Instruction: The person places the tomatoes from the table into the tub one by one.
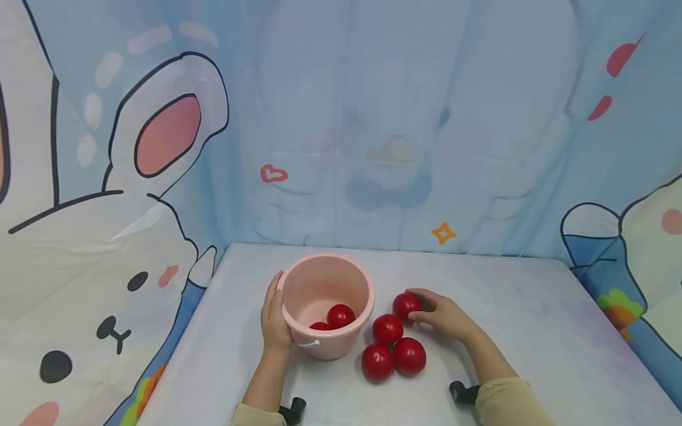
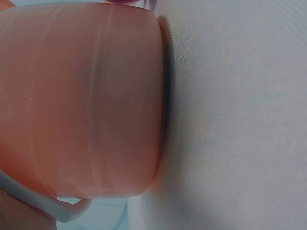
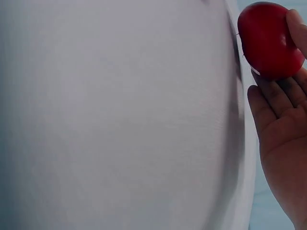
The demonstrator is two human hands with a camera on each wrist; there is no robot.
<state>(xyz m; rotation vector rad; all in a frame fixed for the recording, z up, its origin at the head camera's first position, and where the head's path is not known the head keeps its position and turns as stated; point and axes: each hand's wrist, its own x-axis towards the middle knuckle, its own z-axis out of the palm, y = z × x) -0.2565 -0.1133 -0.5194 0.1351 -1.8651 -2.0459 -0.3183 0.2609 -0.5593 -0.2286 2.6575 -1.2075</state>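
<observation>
A pink bucket [image 1: 327, 344] stands on the table, with red apples [image 1: 341, 316] visible inside. My left hand [image 1: 275, 322] holds its left side, thumb near the rim and fingers along the outer wall. In the left wrist view, the bucket's wall [image 2: 86, 100] and white handle [image 2: 43, 199] fill much of the picture. To the right of the bucket, my right hand [image 1: 442, 316] grips a glossy red apple [image 3: 268, 40] between thumb and fingers. Three more apples [image 1: 388, 328] sit close together between bucket and right hand.
The pale table [image 1: 479, 284] runs back to a blue cartoon curtain [image 1: 399, 118]. A printed rabbit covers the curtain on the left. Black wrist devices [image 1: 462, 393] show beside both sleeves.
</observation>
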